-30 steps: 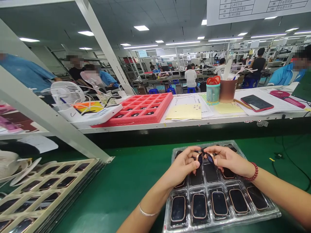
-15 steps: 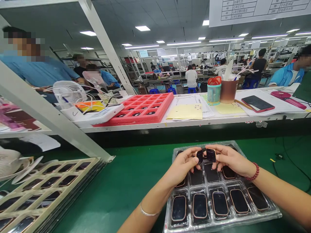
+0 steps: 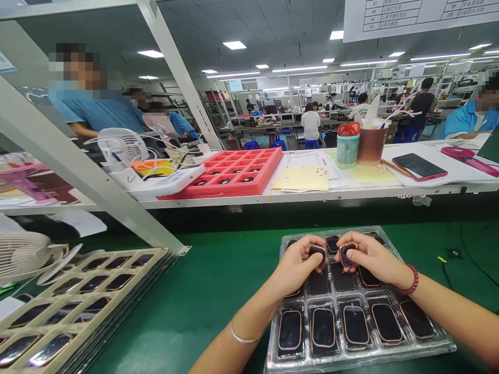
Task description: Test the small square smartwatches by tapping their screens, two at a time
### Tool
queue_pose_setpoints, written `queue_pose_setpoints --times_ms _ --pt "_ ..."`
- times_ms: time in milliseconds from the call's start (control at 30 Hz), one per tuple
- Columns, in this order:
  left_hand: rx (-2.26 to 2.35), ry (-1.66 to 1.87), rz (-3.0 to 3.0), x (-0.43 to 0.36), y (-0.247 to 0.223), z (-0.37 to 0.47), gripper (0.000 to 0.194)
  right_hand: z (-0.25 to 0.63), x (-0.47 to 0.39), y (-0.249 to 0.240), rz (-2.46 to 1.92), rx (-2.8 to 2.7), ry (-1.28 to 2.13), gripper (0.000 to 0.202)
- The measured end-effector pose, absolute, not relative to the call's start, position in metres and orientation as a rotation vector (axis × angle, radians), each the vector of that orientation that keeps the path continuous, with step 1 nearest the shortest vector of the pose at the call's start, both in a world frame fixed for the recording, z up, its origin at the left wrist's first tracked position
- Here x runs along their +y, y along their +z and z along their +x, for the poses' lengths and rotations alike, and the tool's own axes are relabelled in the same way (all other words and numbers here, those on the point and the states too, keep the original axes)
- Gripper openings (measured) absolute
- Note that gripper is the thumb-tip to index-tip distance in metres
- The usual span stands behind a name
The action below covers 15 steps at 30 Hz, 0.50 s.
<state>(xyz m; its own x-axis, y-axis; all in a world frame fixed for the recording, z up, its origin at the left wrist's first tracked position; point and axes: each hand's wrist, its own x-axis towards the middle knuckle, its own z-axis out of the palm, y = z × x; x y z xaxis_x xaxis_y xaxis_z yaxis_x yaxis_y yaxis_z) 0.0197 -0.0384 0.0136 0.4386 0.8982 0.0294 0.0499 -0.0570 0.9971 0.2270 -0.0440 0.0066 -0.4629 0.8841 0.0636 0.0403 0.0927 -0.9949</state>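
Over the far half of a clear plastic tray [image 3: 273, 358], my left hand [image 3: 298, 262] grips a smartwatch body [image 3: 317, 253] with a dark screen and gold-coloured rim, its thumb on the screen. A second smartwatch body [image 3: 346, 253] is pinched in my right hand [image 3: 368, 259], thumb across its face. A small gap separates the two watches. Below them, two tray pockets show only dark bottoms. Several more watch bodies lie face up in the near row, among them one watch [image 3: 355, 324] in the middle. My hands partly cover the rows behind.
Stacked beige trays [image 3: 128, 291] of watches stand at the left beside a white fan [image 3: 27, 257]. On the shelf are a red foam tray [image 3: 268, 176], yellow paper [image 3: 302, 179], cups [image 3: 370, 148] and a phone [image 3: 419, 165]. A slanted white post [image 3: 117, 208] rises at left; cables lie right.
Both watches have tilted and moved slightly apart, with my thumbs now over their screens. The whole view has shifted a little, and a person at the left stands more upright.
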Motion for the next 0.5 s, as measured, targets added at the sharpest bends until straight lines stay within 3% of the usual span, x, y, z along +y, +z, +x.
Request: queue_pose_setpoints --times_ms 100,267,500 --pt "1.026 0.835 1.726 -0.039 0.012 0.018 0.012 0.224 -0.047 0.006 -0.970 -1.831 1.176 0.008" --pt "1.187 0.792 2.272 -0.041 0.010 0.017 0.020 0.222 -0.050 0.006 -1.060 -2.175 0.609 0.008" --pt "1.321 0.643 2.503 -0.044 0.008 0.017 0.020 0.248 -0.048 0.011 -1.152 -2.362 0.371 0.014"
